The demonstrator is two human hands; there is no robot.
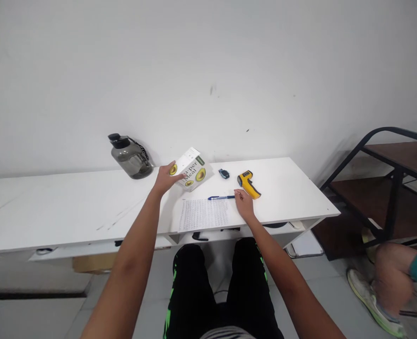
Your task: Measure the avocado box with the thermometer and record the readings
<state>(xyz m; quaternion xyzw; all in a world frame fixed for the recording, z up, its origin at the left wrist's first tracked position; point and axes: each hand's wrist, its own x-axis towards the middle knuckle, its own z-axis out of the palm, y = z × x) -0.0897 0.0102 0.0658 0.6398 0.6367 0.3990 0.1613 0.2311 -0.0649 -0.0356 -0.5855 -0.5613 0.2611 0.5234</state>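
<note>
White avocado-printed box (191,169) is gripped by the left hand (166,179), hiding part of its lettering; right hand (242,201) fingertips pinch a blue pen (220,197).

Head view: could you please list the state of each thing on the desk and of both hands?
Avocado-print box: closed, tilted, gripped by left hand.
Blue pen: lying flat, right hand at its tip.
Printed sheet: flat.
Infrared thermometer: lying on its side.
Water bottle: capped, leaning.
</note>
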